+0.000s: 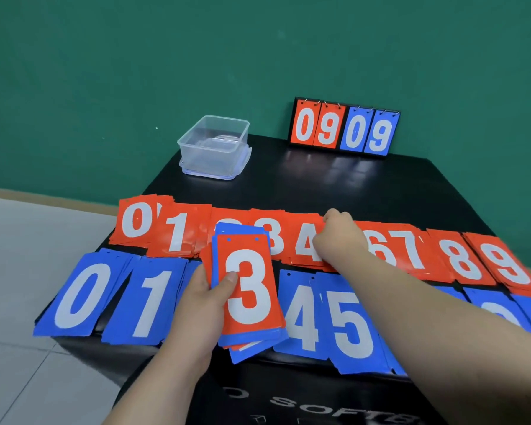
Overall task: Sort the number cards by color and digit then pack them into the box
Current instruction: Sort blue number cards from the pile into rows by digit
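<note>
One table (pixel 319 179) carries two rows of card piles. The red row (pixel 408 250) shows nine piles: eight with readable digits, 0, 1, 3, 4, 6, 7, 8 and 9, and one mostly covered. The blue row (pixel 83 296) shows four readable piles, 0, 1, 4 and 5; those under the arm cannot be counted. There is one held stack (pixel 249 289), one clear box (pixel 215 145), and one scoreboard (pixel 344 127) with four cards, two red and two blue.
</note>
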